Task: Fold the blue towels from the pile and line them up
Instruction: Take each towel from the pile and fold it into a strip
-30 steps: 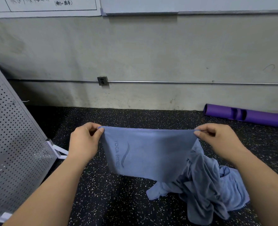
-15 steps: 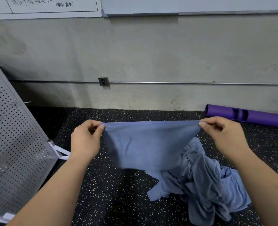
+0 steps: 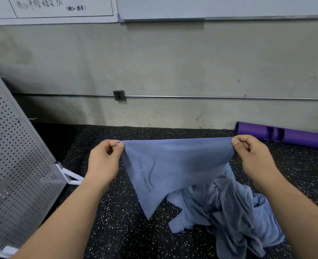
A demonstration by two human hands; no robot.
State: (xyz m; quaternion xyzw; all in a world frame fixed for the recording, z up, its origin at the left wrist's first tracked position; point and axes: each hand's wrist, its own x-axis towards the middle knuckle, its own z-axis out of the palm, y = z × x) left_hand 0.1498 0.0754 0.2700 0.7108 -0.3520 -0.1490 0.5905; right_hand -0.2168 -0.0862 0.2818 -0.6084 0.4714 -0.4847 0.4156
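Pinching opposite top corners, left hand point(image 3: 104, 161) at nine o'clock and right hand point(image 3: 253, 156) at three hold the thin blue cloth towel point(image 3: 173, 169) taut, hem level; the crumpled blue towel pile point(image 3: 229, 212) lies at five.

Floor point(image 3: 117, 230): black rubber, white-speckled. Lying on it, I log a crumpled pile of blue towels point(image 3: 229, 212) at right, a purple cylinder point(image 3: 303, 137) along the wall's foot, and the white foot point(image 3: 64, 172) of a perforated panel at left.
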